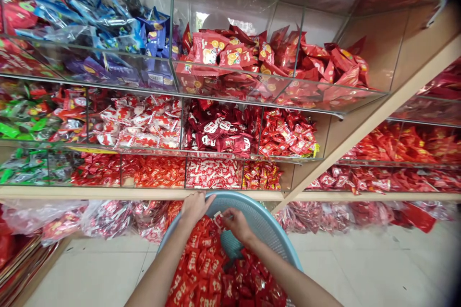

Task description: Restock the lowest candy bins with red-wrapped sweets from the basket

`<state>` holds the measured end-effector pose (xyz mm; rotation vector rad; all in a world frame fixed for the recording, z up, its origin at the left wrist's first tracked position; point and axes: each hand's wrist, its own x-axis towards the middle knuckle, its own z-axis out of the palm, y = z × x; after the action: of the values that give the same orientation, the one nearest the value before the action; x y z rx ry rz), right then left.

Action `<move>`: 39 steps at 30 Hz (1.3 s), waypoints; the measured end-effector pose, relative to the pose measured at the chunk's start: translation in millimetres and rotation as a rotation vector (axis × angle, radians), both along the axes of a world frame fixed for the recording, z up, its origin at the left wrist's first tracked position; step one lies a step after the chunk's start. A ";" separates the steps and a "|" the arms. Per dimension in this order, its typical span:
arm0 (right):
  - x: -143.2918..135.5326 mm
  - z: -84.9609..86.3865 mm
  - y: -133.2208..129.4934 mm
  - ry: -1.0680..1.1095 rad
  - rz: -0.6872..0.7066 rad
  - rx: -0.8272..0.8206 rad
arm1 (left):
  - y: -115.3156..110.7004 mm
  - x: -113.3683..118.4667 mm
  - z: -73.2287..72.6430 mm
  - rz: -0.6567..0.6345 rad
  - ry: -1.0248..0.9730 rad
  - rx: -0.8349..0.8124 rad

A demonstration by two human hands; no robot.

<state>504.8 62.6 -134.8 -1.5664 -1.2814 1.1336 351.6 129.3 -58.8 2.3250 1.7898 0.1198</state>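
A round blue plastic basket (264, 218) stands below the shelves with red-wrapped candies (201, 268) heaped in it. Darker red packets (252, 278) lie on its near right side, and a patch of its bottom shows between the two heaps. My left hand (195, 207) is closed over the far left of the rim, thumb along the edge. Inside the basket, my right hand (236, 224) pinches a small red-and-white wrapped candy (218, 219) above the heap.
Glass-fronted shelf bins hold red snack packets (230, 53), blue packets (90, 14), maroon candies (219, 129) and red-and-white candies (214, 172). A wooden divider (360, 115) slants down at right. Plastic bags of candy (108, 218) lie under the bottom shelf on the tiled floor (345, 268).
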 end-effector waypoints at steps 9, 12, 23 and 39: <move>9.5 1.9 0.1 -0.095 0.024 -0.033 | 1.1 -0.5 -3.4 -0.026 0.006 0.028; 1.2 15.9 14.1 -0.250 0.164 0.045 | 1.0 -0.5 -3.9 -0.017 0.014 0.028; -15.5 10.6 17.1 -0.540 0.241 0.271 | 1.2 -0.1 -2.9 -0.010 0.020 0.018; -8.6 129.0 96.6 -1.200 0.140 -0.085 | 3.4 -2.7 -6.4 -0.023 -0.011 0.003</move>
<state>496.3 159.3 -5.9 -2.3550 -2.1024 0.2083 348.9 132.7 -65.2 2.3417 1.7587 0.1325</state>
